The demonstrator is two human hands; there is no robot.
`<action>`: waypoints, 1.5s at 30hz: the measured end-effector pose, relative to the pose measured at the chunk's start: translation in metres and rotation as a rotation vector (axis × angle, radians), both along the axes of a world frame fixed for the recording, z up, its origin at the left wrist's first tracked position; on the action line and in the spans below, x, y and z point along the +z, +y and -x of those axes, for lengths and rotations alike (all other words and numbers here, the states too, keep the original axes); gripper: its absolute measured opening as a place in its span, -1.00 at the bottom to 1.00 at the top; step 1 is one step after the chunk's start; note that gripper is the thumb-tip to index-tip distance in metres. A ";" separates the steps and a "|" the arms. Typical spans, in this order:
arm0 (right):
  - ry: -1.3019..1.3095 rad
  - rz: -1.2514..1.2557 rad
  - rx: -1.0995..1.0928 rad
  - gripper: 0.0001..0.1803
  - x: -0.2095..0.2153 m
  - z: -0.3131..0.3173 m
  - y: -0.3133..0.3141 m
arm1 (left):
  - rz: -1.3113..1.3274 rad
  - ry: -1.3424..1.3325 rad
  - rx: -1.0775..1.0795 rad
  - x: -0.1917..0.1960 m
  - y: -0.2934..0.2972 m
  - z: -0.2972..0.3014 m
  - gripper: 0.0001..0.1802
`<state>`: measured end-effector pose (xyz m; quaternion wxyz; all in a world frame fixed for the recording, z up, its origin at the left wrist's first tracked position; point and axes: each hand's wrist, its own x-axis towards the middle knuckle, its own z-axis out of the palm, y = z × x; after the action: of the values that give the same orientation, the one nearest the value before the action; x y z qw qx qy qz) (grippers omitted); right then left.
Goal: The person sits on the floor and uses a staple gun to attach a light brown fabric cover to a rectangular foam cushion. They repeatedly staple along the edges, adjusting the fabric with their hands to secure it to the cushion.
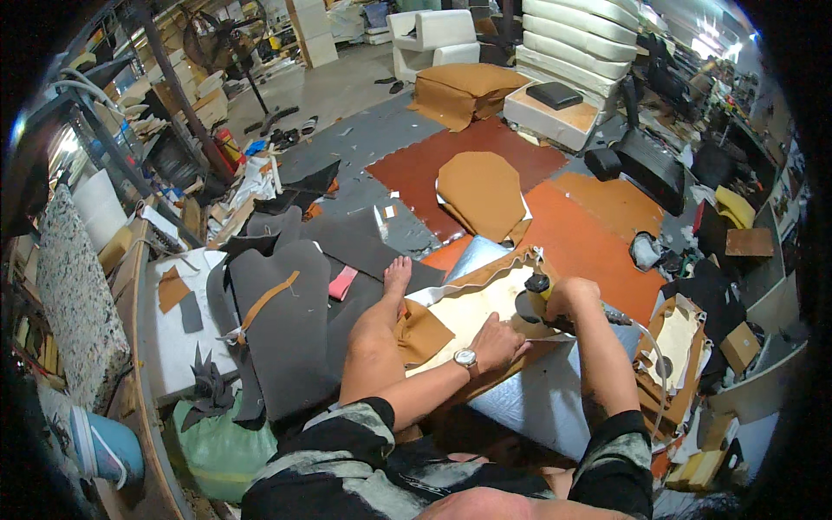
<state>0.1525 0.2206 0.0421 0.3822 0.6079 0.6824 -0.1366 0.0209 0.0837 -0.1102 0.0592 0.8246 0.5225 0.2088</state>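
Note:
In front of me lies a padded panel [472, 303] with a pale underside and tan leather folded round its edges. My right hand [572, 301] is wrapped round a staple gun [539, 284] with a dark head, its nose down over the panel near the edge closest to me. An air hose [654, 342] trails from the gun to the right. My left hand [497, 344], below a wristwatch, presses on the near edge of the panel with fingers bent on the leather there. A loose tan leather flap [423, 334] lies at the panel's left end, beside my bare foot.
A silvery wrapped support [533, 403] is under the panel. Dark grey padded pieces [277, 334] are piled on my left. Another tan-edged panel [674, 347] is at right. Leather sheets [481, 191] cover the floor ahead; a green sack [217, 451] sits at lower left.

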 end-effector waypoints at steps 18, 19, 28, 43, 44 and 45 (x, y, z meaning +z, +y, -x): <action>0.965 -0.215 -0.554 -0.58 -0.053 -0.132 -0.139 | -0.004 -0.216 0.066 -0.020 0.019 0.001 -0.52; 1.023 -0.325 -0.393 -0.55 -0.081 -0.147 -0.142 | -0.040 -0.197 0.074 -0.028 0.021 -0.003 -0.51; 0.763 -0.326 -0.360 -0.48 -0.059 -0.091 -0.143 | 0.010 -0.202 0.054 -0.024 0.020 0.003 -0.49; 0.829 -0.280 -0.299 -0.53 -0.075 -0.081 -0.151 | 0.061 -0.198 0.187 -0.005 -0.009 0.012 -0.47; 0.853 -0.274 -0.301 -0.54 -0.074 -0.081 -0.153 | -0.016 -0.106 0.216 -0.002 -0.019 0.013 -0.46; 0.883 -0.280 -0.326 -0.53 -0.074 -0.081 -0.156 | 0.209 -0.074 0.209 -0.002 -0.019 0.015 -0.43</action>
<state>0.2340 0.0649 -0.0320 -0.0554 0.6362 0.6871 -0.3465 0.0055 0.0644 -0.1127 0.1421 0.7466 0.6219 0.1886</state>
